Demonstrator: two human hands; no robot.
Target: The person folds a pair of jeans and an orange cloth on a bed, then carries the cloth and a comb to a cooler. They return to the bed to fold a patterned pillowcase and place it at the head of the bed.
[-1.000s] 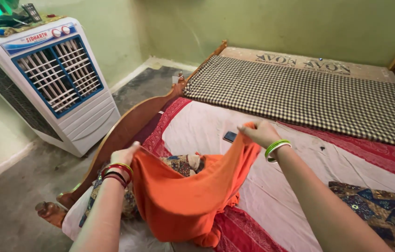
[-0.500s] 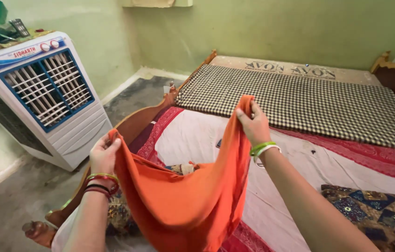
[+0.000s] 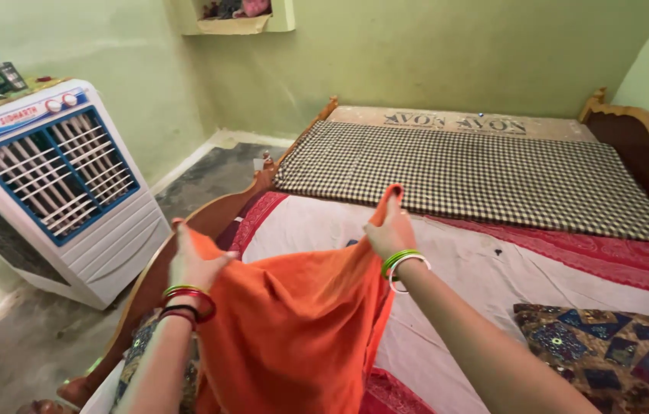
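You are holding an orange cloth (image 3: 294, 330) up over the bed's near edge.

Your left hand (image 3: 195, 264) is gripping its left corner; your right hand (image 3: 390, 230) is pinching the right corner higher, so it is hanging between them above the white sheet (image 3: 462, 268). An air cooler (image 3: 56, 180) is standing well apart on the left, and a checked mattress (image 3: 478, 169) is lying beyond.

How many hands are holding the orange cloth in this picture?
2. The left hand grips the orange cloth at its left top edge; the right hand pinches the right top corner.
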